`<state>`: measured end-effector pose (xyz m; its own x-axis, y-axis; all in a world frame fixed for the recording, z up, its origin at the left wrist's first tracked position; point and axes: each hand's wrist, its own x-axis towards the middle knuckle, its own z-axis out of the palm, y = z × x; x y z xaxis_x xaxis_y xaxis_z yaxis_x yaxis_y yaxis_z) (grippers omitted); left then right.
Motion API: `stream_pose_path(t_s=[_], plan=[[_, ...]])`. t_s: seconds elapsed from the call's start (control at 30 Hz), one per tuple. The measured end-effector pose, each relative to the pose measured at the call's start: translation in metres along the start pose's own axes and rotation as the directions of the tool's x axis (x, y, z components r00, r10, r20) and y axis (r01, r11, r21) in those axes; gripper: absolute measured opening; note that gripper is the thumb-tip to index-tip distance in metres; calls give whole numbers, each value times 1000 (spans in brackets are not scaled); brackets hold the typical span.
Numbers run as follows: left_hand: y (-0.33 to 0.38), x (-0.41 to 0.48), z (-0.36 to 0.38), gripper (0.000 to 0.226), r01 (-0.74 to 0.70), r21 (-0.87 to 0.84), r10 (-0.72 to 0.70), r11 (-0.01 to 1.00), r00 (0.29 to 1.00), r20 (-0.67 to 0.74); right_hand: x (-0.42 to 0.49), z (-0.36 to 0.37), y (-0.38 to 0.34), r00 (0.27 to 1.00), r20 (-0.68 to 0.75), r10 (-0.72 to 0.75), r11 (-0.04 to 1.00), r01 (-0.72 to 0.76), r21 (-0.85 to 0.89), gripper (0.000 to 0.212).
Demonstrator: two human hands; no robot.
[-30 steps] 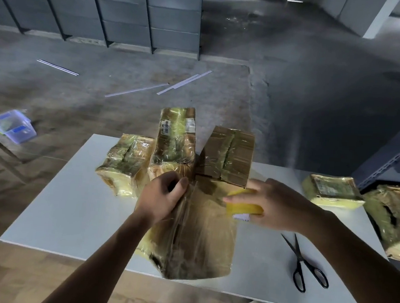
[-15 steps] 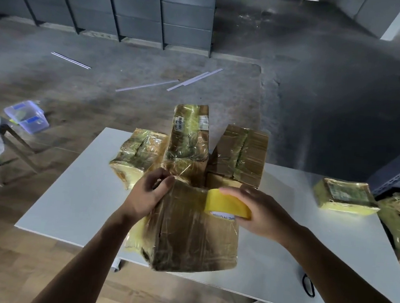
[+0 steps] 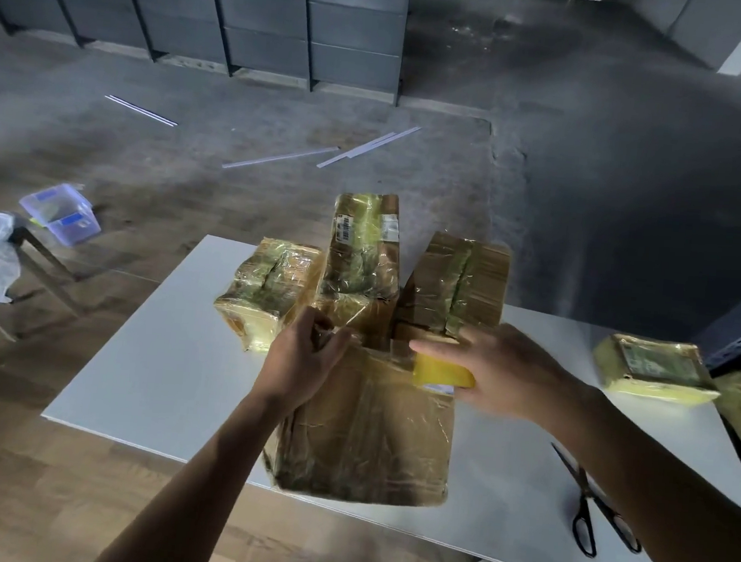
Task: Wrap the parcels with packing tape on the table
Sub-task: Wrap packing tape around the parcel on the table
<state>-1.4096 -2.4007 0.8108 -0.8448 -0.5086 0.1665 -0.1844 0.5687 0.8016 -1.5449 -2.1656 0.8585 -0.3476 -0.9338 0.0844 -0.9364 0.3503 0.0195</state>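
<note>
The right grip [image 3: 504,373], a bare hand, is curled round a yellow roll of packing tape [image 3: 441,371] and holds it against the far right edge of a large brown cardboard parcel filmed over with clear tape [image 3: 368,442]. The left grip [image 3: 303,360] is closed on the same parcel's far left corner, thumb and fingers pinching the edge. Whether it also pins a loose tape end there I cannot tell.

The parcel lies between the two grips and nearer the person than both. It sits on the white counter [image 3: 150,373], its near edge at the counter's near edge. Its far edge runs straight from one grip to the other, so the roll sits directly right of the left grip along that line. The likely next pull is rightward and round the right side, with the right grip doing the work and the left one anchoring.

Just beyond both grips stands a row of three taped parcels [image 3: 364,253]. A flat yellow-edged parcel [image 3: 652,370] lies well right of the right grip. Black scissors [image 3: 599,511] lie to the right of that forearm, nearer the person.
</note>
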Motion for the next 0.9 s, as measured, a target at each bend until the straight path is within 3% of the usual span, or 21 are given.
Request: stream_pose_path(t_s=[0.17,0.23,0.37,0.47,0.73,0.8,0.9], plan=[[-7,0,2,16,8,-56,-8,998,1000,7,-12,12,8,996,79,32,999,-33,23,97],[-10,-1,0,15,34,-109,-36,993,999,-16,-15,11,14,999,43,32,987,-39,156,98],[-7,-11,15,12,64,-253,-72,965,997,-22,-33,10,18,990,-107,88,931,-43,364,78],[-1,-17,40,13,100,-346,-101,933,995,16,-53,4,26,983,-58,173,908,-137,396,69],[-9,-5,88,14,190,-313,-143,930,976,166,-60,6,30,911,248,329,936,-350,47,55],[-16,0,90,14,204,-308,-156,929,972,173,-62,9,34,911,250,328,945,-315,-93,55],[-25,2,93,13,224,-293,-167,930,964,208,-60,19,36,929,231,288,953,-255,-163,59]])
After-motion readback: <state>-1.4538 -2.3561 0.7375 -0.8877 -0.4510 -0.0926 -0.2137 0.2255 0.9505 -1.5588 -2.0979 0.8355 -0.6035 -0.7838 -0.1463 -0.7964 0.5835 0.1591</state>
